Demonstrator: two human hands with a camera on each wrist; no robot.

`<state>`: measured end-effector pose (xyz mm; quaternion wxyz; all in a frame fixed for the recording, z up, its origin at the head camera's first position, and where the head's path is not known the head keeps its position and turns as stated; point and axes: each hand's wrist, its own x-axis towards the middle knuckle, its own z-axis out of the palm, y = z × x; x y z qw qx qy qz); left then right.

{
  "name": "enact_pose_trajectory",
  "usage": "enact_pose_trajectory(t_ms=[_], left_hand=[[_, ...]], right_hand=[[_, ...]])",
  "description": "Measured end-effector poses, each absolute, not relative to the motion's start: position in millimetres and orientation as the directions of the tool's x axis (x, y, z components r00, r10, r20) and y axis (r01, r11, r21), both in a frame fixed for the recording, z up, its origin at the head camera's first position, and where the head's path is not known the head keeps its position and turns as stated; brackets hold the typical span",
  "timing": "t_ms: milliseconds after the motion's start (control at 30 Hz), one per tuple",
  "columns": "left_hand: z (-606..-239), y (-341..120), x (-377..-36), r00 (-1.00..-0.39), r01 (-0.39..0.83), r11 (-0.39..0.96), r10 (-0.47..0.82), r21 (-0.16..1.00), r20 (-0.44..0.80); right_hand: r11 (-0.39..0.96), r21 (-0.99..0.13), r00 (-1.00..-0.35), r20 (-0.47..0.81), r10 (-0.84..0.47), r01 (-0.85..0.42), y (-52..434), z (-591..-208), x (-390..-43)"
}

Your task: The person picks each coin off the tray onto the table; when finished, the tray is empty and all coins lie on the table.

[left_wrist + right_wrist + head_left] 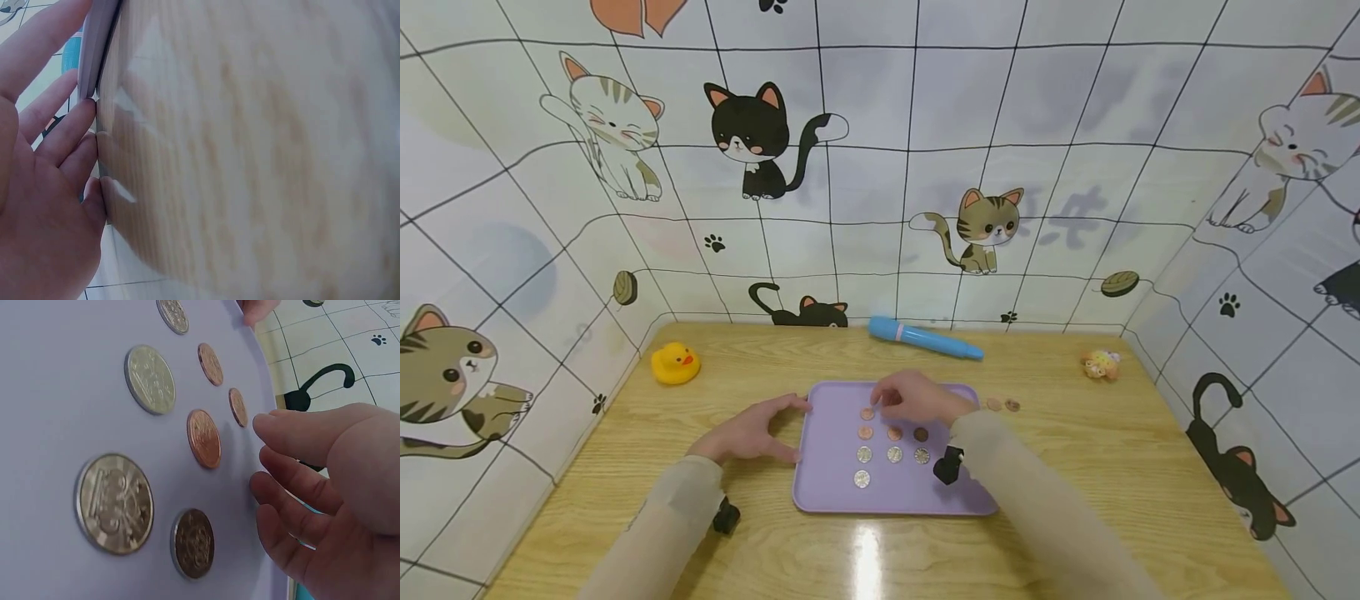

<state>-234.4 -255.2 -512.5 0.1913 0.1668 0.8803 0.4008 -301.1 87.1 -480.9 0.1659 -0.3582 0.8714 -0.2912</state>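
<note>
A lilac tray [827,487] lies on the wooden table with several coins on it in rows. The far ones are copper [865,432], one is dark [921,434], and the near ones are silver [864,454]. My left hand [752,432] rests at the tray's left edge, its straight fingers [65,134] touching the tray's rim [100,37]. My right hand [916,398] hovers over the tray's far part, loosely curled and holding nothing. In the right wrist view its fingertips [275,425] are close to a small copper coin [237,406], beside another copper coin [204,438] and a large silver one [114,503].
Two more coins [1003,405] lie on the table just right of the tray. At the back are a yellow rubber duck [674,363], a blue pen-shaped toy [925,337] and a small pale toy [1101,364]. Cat-patterned walls close in three sides.
</note>
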Motion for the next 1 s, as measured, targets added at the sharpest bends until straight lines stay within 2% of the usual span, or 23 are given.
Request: enact_pose_trajectory(t_ms=[167, 400, 1000], left_hand=[[-512.3, -255.3, -234.3, -0.871, 0.139, 0.629, 0.446, 0.765, -0.208], [-511.0, -255.5, -234.2, -0.871, 0.128, 0.612, 0.446, 0.781, -0.207], [-513.9, -255.7, -234.6, -0.874, 0.126, 0.615, 0.44, 0.778, -0.207]], right_hand=[[0.554, -0.642, -0.676, -0.075, -0.733, -0.53, 78.9, -481.1, -299.9], [0.548, -0.61, -0.651, -0.067, -0.756, -0.573, 69.7, -483.4, -301.1], [0.608, -0.529, -0.657, -0.12, -0.744, -0.592, 63.9, -483.8, -302.2]])
